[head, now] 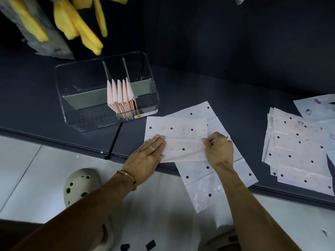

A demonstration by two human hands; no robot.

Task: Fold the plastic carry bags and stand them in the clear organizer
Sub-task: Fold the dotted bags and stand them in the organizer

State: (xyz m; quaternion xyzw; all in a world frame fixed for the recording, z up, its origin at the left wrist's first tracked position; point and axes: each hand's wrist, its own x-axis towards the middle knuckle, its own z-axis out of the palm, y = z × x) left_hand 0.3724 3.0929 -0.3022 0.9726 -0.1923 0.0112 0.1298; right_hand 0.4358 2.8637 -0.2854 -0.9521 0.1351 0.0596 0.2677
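Observation:
A pale pink plastic carry bag with red dots [178,137] lies folded across the dark table's front edge. My left hand [146,156] presses flat on its left side. My right hand [218,149] pinches its right edge with curled fingers. Beneath it a second dotted bag [215,171] lies unfolded and hangs over the table edge. The clear organizer [76,98] stands to the back left, with several folded pink bags [121,95] upright in its middle compartment.
A pile of unfolded dotted bags [297,153] lies at the right of the dark table [244,98]. Yellow gloves [79,26] hang at the back left against a dark wall. My beige perforated shoe [81,185] shows on the white floor below.

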